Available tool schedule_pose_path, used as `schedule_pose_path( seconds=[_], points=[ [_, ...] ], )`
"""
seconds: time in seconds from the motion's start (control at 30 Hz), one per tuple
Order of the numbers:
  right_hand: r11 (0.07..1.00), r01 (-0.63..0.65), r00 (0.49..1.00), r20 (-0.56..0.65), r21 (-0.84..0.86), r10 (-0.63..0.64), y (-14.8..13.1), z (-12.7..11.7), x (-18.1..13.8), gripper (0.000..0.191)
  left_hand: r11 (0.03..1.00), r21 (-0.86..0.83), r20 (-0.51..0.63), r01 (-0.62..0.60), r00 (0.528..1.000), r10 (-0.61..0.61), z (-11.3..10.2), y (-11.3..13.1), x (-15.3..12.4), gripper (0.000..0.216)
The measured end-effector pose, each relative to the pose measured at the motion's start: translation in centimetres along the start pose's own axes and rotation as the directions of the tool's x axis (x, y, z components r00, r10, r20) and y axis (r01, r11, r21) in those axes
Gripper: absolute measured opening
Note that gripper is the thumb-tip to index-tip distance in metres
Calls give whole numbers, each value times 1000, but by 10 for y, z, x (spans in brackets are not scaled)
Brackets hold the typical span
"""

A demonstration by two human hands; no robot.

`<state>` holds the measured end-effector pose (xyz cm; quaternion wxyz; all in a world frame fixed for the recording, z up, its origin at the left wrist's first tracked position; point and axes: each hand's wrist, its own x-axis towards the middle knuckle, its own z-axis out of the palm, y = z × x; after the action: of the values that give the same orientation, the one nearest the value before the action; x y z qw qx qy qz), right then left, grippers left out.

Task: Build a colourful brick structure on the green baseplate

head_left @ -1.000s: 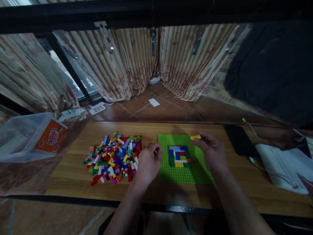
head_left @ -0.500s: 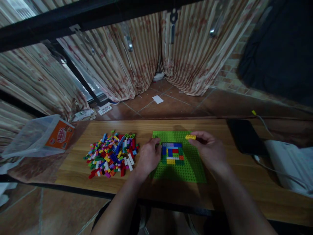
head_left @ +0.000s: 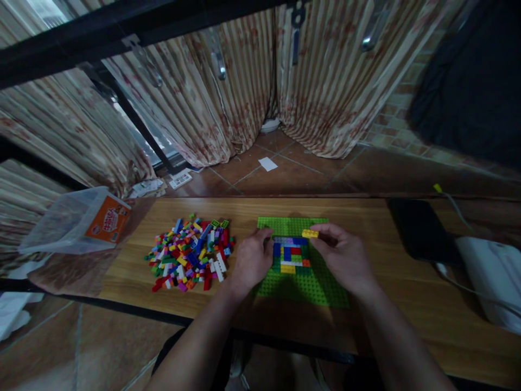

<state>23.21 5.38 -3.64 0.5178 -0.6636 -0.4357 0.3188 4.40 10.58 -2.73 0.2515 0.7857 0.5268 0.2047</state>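
Observation:
My right hand (head_left: 342, 255) pinches a yellow brick (head_left: 310, 233) between thumb and fingertips, at the upper right corner of a block of joined bricks (head_left: 291, 254). Blue, red, white, green, orange and yellow pieces make up that block, fixed on a green baseplate (head_left: 301, 289). Along the block's left side rests my left hand (head_left: 253, 259), its thumb and forefinger bent but apart, with nothing visible between them. Whether its fingertips touch the bricks, I cannot tell. A heap of loose mixed bricks (head_left: 189, 255) lies on the wooden table to the left of this hand.
A clear plastic box (head_left: 61, 222) with an orange label lies at the table's left end. On the right are a black phone-like slab (head_left: 421, 231) with a cable and a white device (head_left: 490, 277). Striped curtains (head_left: 228, 103) hang behind the table.
My right hand has brought the yellow brick left and slightly down, closer to the top row of the joined bricks. My left hand stays beside them. The whole view has shifted slightly.

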Motion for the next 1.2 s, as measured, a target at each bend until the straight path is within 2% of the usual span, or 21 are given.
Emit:
schedule_pose_path(
  seconds=[0.17, 0.53, 0.83, 1.2],
  points=[
    [999, 50, 997, 57, -5, -50, 1, 9, 2, 23, 1000, -1, 6, 16, 1000, -16, -1, 1, -1, 31],
    [982, 146, 972, 201, -123, -120, 10, 38, 9, 28, 976, -202, 43, 80, 996, -73, -5, -2, -1, 38],
    [916, 275, 949, 234, -294, -210, 5, 39, 6, 27, 964, -251, 41, 93, 995, -86, -3, 0, -2, 40],
    [909, 274, 946, 261, -314, -195, 4, 33, 8, 25, 975, -199, 60, 97, 994, -87, -6, 2, -2, 39]
  ],
)
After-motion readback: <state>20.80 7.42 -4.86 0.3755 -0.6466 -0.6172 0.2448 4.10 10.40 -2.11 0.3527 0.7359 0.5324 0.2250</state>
